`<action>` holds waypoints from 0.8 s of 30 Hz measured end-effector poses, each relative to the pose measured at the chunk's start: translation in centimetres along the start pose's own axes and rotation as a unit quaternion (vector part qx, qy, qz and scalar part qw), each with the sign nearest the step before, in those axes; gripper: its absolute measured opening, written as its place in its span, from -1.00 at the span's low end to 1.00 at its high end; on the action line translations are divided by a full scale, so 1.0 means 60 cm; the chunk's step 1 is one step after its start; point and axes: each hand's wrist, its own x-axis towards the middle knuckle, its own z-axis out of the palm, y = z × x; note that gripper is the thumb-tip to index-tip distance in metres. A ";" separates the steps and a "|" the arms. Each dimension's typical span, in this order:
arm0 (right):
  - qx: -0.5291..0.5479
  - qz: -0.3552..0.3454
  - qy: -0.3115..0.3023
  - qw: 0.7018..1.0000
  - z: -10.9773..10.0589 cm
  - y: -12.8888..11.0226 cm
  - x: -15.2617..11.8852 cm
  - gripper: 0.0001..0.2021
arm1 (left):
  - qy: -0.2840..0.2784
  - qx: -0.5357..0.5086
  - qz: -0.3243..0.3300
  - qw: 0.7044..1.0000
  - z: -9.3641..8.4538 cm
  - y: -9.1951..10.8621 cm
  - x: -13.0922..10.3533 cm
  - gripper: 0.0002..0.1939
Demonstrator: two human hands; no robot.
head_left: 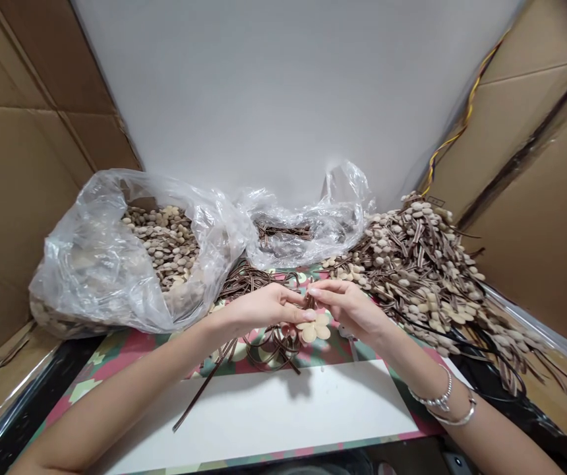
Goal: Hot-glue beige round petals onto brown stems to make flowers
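We hold a cream flower (316,329) low between our hands, over the patterned cover (362,351) and just beyond the white sheet (273,412). Our left hand (261,305) is nearly closed, its thumb and fingers pinching the flower at its left side. Our right hand (355,310) is narrow too, its thumb and index fingertip together at the brown strands (310,301) just above the petals; whether it grips them firmly we cannot tell. Two silvery bracelets (444,399) circle our right wrist. Behind and beneath our left hand lie loose striped cords (241,280), some curling in loops below the flower and one end reaching over the white sheet. To our left, an open clear plastic bag (110,264) holds many small beige and brown petal-shaped pieces (165,247). Beyond our hands, a smaller crumpled plastic bag (333,227) has more brown strands in it. To our right rises a large heap of flowers and striped strips (426,257), spilling toward us beside a black cable (504,396). Cardboard panels (550,191) flank us on both sides, a twisted yellow-and-red wire (470,105) running down near the right one.
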 end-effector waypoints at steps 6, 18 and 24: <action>0.012 -0.005 0.035 0.999 0.010 0.005 0.002 -0.82 | -0.062 -0.128 -0.047 0.989 -0.002 -0.018 0.016 -0.73; -0.009 -0.012 0.061 0.998 0.010 0.001 0.000 -0.83 | -0.065 -0.091 -0.033 0.993 0.003 -0.029 0.019 -0.66; -0.024 -0.021 0.074 0.997 0.014 0.003 -0.004 -0.80 | -0.047 -0.051 -0.029 0.997 0.012 -0.029 0.017 -0.67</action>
